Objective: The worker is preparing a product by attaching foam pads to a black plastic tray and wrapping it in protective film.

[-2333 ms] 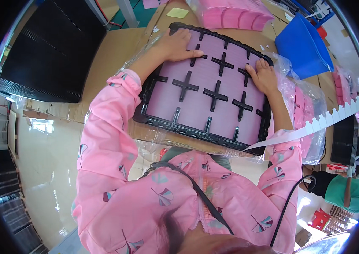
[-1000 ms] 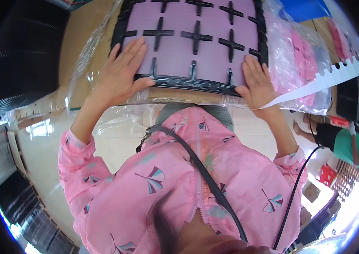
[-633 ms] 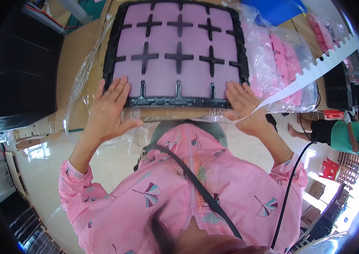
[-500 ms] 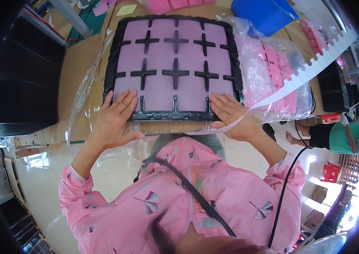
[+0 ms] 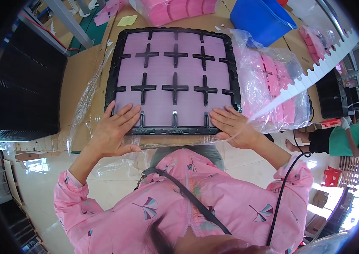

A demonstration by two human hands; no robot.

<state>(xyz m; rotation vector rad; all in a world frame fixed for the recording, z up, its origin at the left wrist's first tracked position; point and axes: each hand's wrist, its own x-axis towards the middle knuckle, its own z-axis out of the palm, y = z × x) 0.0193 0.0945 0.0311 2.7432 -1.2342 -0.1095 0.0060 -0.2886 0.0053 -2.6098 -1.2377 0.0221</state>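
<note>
A black plastic tray [image 5: 167, 132] lies flat at the table's front edge. Pale purple foam sheeting [image 5: 159, 112] shows across it, with black cross-shaped ribs between its squares. My left hand [image 5: 114, 129] rests on the tray's near left corner, fingers stretched over the rim onto the foam and thumb apart. At the near right corner, my right hand [image 5: 238, 129] lies the same way, fingers extended. Neither hand grips anything. A white toothed strip [image 5: 310, 78] runs from the upper right down across my right hand; its lower end is hard to make out.
Clear plastic wrap around pink foam pieces [image 5: 274, 84] lies right of the tray. Behind it stands a blue bin [image 5: 262, 21]. More pink foam [image 5: 179, 10] sits at the back. A black perforated panel [image 5: 23, 84] rises at left. At far right is another person [image 5: 348, 137].
The whole scene sits slightly lower in the picture, table and bin included. Both hands stay flat on the tray's near corners. The white strip has shifted a little over my right hand.
</note>
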